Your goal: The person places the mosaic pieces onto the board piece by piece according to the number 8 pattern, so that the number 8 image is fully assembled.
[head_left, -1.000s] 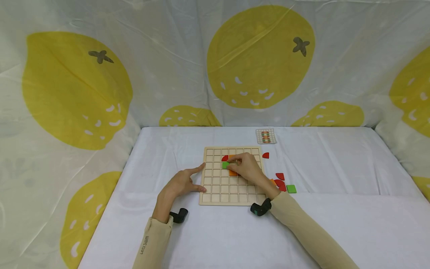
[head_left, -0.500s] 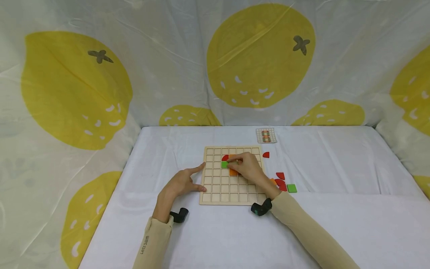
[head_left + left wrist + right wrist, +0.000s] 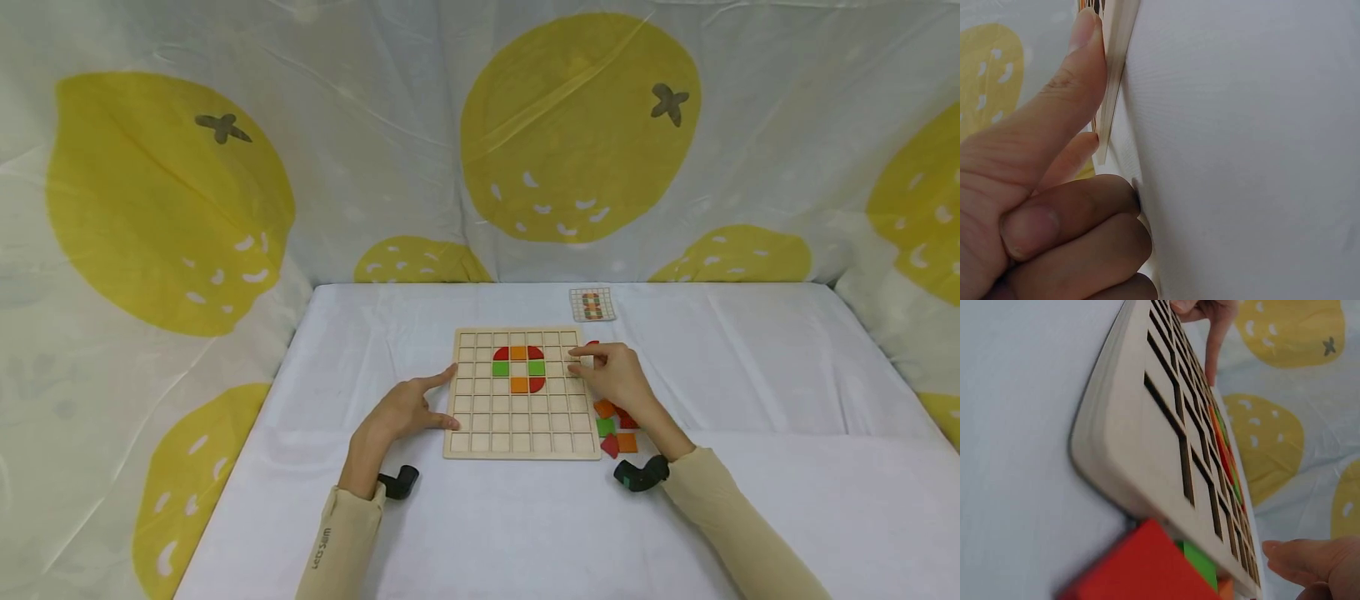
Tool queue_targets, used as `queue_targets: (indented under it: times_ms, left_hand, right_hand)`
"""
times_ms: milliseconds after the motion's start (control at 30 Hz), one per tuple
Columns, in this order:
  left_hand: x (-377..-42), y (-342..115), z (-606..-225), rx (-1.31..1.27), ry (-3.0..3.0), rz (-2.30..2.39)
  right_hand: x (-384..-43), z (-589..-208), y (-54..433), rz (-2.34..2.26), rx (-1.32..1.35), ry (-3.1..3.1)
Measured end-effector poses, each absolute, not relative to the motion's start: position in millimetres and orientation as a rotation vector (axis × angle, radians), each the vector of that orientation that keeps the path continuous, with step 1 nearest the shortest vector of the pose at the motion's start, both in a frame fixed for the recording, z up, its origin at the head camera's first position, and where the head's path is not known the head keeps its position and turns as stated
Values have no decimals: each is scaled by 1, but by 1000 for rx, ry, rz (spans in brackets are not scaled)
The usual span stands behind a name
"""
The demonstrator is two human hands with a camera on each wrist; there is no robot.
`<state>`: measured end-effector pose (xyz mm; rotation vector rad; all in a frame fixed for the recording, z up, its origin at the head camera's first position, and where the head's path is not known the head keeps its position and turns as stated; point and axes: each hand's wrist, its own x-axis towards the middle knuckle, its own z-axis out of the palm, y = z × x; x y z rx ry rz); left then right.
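Note:
A wooden grid board (image 3: pixel 480 444) lies on the white cloth. Set in its cells is a ring of tiles: red quarter-circles (image 3: pixel 536 353), orange squares (image 3: pixel 518 353) and green squares (image 3: pixel 500 368). At the board's left edge, my left hand (image 3: pixel 405 408) touches with a spread thumb and index finger; its other fingers curl underneath in the left wrist view. My right hand (image 3: pixel 618 379) hovers over the right edge, thumb and index fingertips a little apart, nothing visible between them. Below it, partly covered by the wrist, lie loose red (image 3: pixel 610 447), orange (image 3: pixel 627 442) and green (image 3: pixel 606 427) tiles.
Behind the board at right lies a small pattern card (image 3: pixel 592 305) with a coloured grid drawing. Past my right fingers, a red tile (image 3: pixel 592 342) peeks out, mostly hidden. A lemon-print curtain (image 3: pixel 585 125) hangs behind the table.
My right hand has moved right from the ring of tiles to the board's right edge, uncovering green and red tiles on the board. The left hand has stayed in place.

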<state>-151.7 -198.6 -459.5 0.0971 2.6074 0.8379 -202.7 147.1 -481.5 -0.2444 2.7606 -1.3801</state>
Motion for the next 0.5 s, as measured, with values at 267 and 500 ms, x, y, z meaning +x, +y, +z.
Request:
queue_targets:
  times_ms: [267,500]
  left_hand:
    - [-151,-199,-460,84,2605,843]
    - [-151,-200,-461,99,2599,859]
  right_hand:
    - [-204,-483,181,-1309,-92,2774]
    - [-213,-484,187,-1283,-49,2806]
